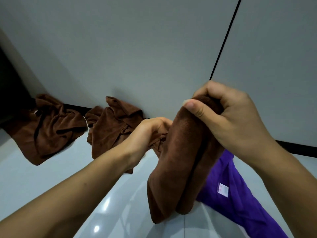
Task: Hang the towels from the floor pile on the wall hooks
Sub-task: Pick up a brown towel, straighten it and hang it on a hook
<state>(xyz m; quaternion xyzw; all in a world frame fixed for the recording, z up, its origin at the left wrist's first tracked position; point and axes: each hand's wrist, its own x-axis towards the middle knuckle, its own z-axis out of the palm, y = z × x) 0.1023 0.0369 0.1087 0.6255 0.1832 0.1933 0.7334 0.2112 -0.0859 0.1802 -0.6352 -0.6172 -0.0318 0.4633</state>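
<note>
Right hand (228, 117) fingers curled tight around the top of a brown towel (178, 169), thumb (193, 108) pressed across the fold; the towel hangs down from that grip in a long doubled roll, off the floor. Left hand (151, 133) just beside the held towel, on its wall side, fingers curled into a bunched brown edge of cloth; looks like part of the same towel but can't tell for sure, the fingertips are hidden behind the knuckles. Progress: early, I'd judge. No hooks in view, nothing hung that the frame shows; one towel is lifted and being gathered. Still on the floor: a crumpled brown towel (113, 124) to the left of the held towel, leaning on the grey wall (137, 48), and another brown towel (46, 127) further left, near the dark corner. A purple cloth (231, 186) with a white tag (223, 189) lies behind and to the right of the held towel, partly covered by it. Glossy light tile floor (51, 177) under everything, black skirting strip at the wall base. Left to do: carry this towel to a hook, then the others.
</note>
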